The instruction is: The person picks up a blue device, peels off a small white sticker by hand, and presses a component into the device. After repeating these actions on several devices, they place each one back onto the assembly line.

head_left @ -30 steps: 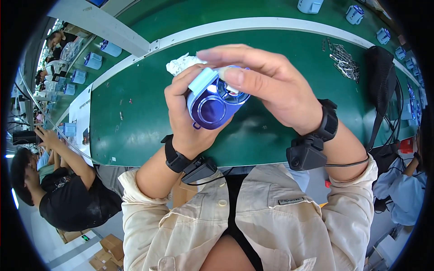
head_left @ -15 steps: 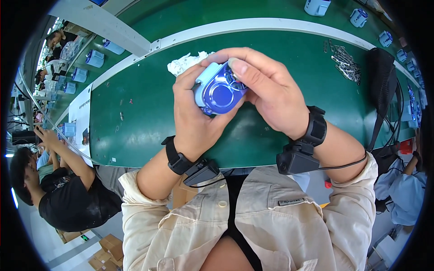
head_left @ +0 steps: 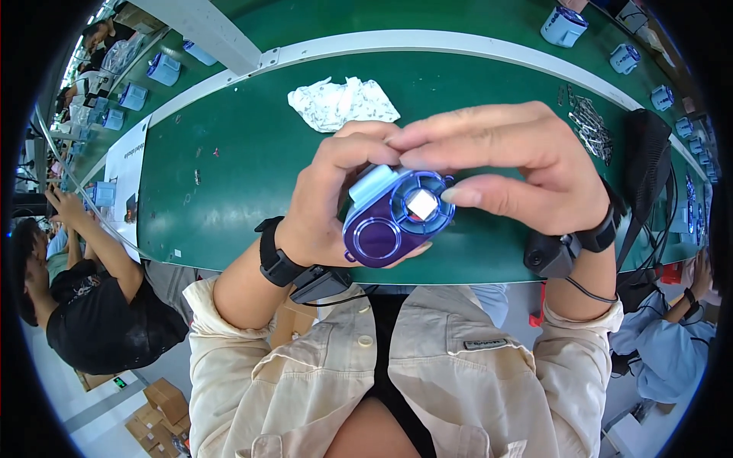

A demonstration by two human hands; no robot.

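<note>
Working over a green tabletop (head_left: 237, 206), with a black bag (head_left: 646, 160) at right and a crumpled white wrapper (head_left: 343, 104) on the far side. Holding the right hand (head_left: 527, 168) beside a blue case (head_left: 399, 225) with parted, half-bent fingers. Gripping the case in the left hand's (head_left: 317, 202) wrapped fingers, above the tabletop's near middle. Showing a small white block (head_left: 422, 204) inside the case's round opening.

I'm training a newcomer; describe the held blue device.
Above the green tabletop, find the bare left hand. It holds the rounded blue plastic device with a white square in its end; other blue devices past the white rail stand unheld.
</note>
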